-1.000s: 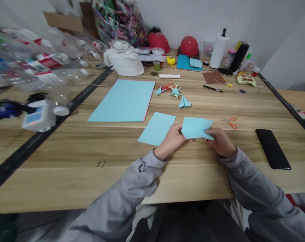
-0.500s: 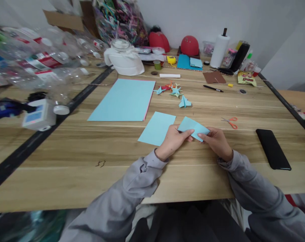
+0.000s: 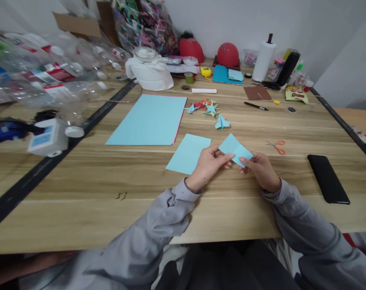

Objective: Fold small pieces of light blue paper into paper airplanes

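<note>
A small light blue paper piece (image 3: 235, 147) with a crease is held up between both hands above the wooden table. My left hand (image 3: 209, 163) pinches its left lower edge, thumb on top. On the right edge, my right hand (image 3: 259, 169) grips it the same way. Partly behind my left hand lies a light blue sheet (image 3: 189, 153). Farther back are a large light blue sheet (image 3: 149, 121) with a pink one under it, a folded blue paper figure (image 3: 222, 122) and several colored paper figures (image 3: 211, 108).
Orange-handled scissors (image 3: 280, 147) and a black phone (image 3: 328, 179) lie to the right. A black pen (image 3: 256, 106) is farther back. Plastic bottles (image 3: 56, 72) and a white device (image 3: 46, 137) crowd the left. A paper roll (image 3: 264, 61) stands at the back right.
The held paper has opened out and tilted, so more of its surface faces the camera. Both hands have shifted slightly. Something skin-toned has appeared at the lower left edge.
</note>
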Tool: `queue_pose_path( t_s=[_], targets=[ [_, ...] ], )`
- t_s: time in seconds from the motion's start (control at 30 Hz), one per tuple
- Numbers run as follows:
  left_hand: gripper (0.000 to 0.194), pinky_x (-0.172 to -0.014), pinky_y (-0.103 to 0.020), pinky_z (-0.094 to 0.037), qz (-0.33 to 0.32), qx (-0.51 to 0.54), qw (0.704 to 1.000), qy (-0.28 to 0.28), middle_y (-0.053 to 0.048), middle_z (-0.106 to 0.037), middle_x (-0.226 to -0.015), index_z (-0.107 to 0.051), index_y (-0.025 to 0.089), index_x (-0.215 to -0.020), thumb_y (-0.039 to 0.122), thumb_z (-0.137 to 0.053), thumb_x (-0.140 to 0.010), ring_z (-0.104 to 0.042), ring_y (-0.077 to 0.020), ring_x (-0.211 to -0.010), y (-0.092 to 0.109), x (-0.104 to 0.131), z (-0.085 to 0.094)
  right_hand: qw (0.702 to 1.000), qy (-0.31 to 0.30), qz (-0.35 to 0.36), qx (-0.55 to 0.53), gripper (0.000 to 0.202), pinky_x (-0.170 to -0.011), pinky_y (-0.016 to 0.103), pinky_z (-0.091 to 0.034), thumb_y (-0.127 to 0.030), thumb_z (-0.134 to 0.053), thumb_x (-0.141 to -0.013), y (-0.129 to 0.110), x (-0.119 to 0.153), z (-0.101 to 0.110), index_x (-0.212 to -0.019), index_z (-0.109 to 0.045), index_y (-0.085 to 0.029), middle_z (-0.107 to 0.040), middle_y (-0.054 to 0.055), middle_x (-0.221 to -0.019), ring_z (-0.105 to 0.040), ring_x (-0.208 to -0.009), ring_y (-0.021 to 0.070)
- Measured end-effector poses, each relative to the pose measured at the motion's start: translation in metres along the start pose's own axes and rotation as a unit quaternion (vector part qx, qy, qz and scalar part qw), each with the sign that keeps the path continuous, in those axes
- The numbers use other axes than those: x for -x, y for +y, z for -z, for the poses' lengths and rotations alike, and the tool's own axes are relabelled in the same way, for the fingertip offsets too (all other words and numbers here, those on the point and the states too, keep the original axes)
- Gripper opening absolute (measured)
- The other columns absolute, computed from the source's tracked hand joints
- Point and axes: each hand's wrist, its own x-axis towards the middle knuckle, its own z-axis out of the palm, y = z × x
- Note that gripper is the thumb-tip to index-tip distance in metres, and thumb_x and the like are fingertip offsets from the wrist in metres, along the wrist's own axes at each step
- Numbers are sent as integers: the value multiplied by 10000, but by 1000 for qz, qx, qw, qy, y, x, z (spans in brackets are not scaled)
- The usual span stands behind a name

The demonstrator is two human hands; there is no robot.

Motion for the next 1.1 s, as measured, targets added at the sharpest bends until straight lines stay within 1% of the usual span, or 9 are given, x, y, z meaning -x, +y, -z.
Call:
queue_pose_path(
  t_s=[0.2,0.37,0.53,0.6,0.7,0.83,0.93,1.0,1.1],
  targets=[
    [281,-507,-232,-451,16,-41,998,-37,1,-608,-519,-622,136,-621,355,-795,-655,-556,-104,-468,-1,-2,4,1000,2,8,8,421,-521,248,-474,-567,-801,-652,-1,1,-1,-730,-690,-168,-666,-2,-613,-595,-529,117],
    [252,-477,-209,-386,28,-44,996,-75,24,-572,-489,-648,139,-607,338,-801,-635,-495,-75,-441,3,0,2,999,14,28,-24,334,-471,225,-377,-409,-872,-575,-2,1,-3,-747,-685,-192,-570,-63,-525,-460,-463,82],
    [262,-500,-229,-442,42,30,998,-47,12,-619,-547,-713,132,-771,346,-788,-638,-547,-98,-472,5,1,1,996,39,7,-79,312,-460,226,-378,-347,-886,-524,-2,0,-3,-589,-627,-184,-556,-52,-507,-467,-453,85],
    [266,-519,-245,-474,51,44,997,-46,2,-643,-580,-727,129,-835,324,-756,-656,-578,-114,-493,4,1,2,994,46,-6,-103,300,-488,237,-428,-332,-886,-516,-1,0,-2,-598,-638,-185,-590,-43,-541,-514,-482,99],
    [309,-542,-234,-480,13,14,998,-65,17,-637,-567,-739,136,-897,233,-783,-607,-588,-111,-511,1,1,3,992,34,-20,-116,262,-535,259,-485,-333,-862,-554,-1,0,-1,-627,-656,-189,-623,-32,-571,-552,-507,112],
    [254,-526,-221,-465,-76,-37,992,-90,-29,-695,-725,-746,145,-772,285,-849,-586,-571,-89,-538,1,3,-1,995,-36,-47,-75,242,-522,258,-487,-380,-812,-622,1,2,0,-636,-676,-180,-646,-2,-560,-569,-487,119],
    [277,-493,-226,-448,-98,-42,993,-59,-42,-690,-728,-720,149,-696,404,-822,-658,-546,-84,-509,1,5,-3,993,-98,-50,-47,321,-532,268,-488,-471,-793,-637,4,2,1,-695,-715,-165,-693,46,-626,-618,-528,146],
    [315,-467,-221,-414,-91,-48,994,-30,-14,-639,-608,-708,147,-691,437,-827,-653,-520,-83,-467,1,4,-3,995,-86,-25,-53,394,-553,275,-494,-549,-767,-662,6,2,1,-736,-727,-163,-707,62,-682,-636,-568,156],
    [333,-450,-216,-379,-84,-67,994,-2,11,-583,-536,-705,142,-687,434,-848,-619,-502,-83,-443,-1,3,-2,997,-12,35,-64,456,-592,281,-508,-637,-681,-738,6,1,2,-795,-730,-188,-703,51,-748,-638,-647,162]
  ],
)
